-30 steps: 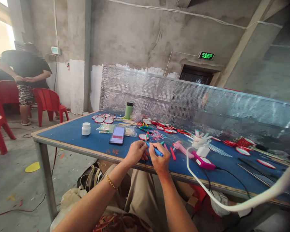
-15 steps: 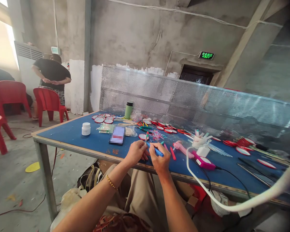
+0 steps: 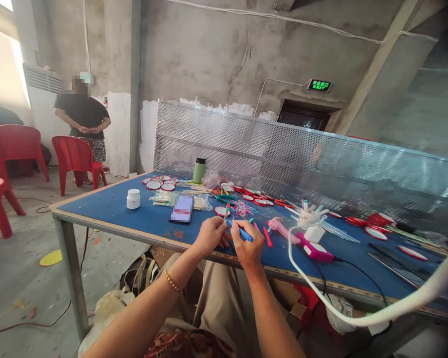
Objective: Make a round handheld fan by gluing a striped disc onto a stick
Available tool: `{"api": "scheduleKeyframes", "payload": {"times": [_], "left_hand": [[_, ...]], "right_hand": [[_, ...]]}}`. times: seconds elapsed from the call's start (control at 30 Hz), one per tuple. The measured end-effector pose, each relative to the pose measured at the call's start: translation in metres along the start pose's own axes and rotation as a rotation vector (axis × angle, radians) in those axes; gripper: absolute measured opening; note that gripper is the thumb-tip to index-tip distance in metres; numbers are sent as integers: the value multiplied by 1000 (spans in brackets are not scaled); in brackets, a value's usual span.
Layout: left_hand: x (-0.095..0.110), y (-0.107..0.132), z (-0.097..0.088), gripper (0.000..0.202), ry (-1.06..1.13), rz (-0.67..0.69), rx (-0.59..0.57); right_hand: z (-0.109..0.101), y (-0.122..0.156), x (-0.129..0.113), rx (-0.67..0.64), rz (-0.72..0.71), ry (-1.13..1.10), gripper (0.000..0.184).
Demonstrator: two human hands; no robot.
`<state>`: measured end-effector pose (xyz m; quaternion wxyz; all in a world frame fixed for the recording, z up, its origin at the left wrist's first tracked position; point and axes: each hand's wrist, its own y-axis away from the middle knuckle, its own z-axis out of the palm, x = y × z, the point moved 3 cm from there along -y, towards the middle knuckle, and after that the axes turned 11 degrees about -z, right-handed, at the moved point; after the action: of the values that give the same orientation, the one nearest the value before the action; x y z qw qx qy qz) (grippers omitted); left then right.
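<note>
My left hand is closed in a pinch on a thin stick with a red and green tip, held upright at the near edge of the blue table. Beside it my right hand is wrapped round a blue pen-like tool whose tip points at the stick. Both hands rest close together over the table edge. A pink glue gun and a magenta one lie just right of my right hand.
Small red-rimmed round mirrors, a white jar, a green bottle, sticks and scissors lie across the table. A perforated metal screen stands behind. A white cable loops at right. Red chairs and a standing person are at left.
My hands have barely moved. The person in the background has walked from the far left to beside the red chair near the wall.
</note>
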<state>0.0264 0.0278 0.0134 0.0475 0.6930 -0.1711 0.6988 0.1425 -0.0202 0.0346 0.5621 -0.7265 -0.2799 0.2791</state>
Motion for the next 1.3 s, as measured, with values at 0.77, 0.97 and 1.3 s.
{"api": "scheduleKeyframes", "payload": {"times": [0.77, 0.97, 1.3], "left_hand": [[3, 3, 0, 21, -24, 1, 15], [1, 1, 0, 21, -12, -2, 3], [-1, 0, 0, 23, -12, 9, 4]], "right_hand": [[1, -1, -2, -44, -51, -18, 19], [1, -1, -1, -44, -56, -10, 19], [0, 0, -2, -7, -51, -9, 18]]}}
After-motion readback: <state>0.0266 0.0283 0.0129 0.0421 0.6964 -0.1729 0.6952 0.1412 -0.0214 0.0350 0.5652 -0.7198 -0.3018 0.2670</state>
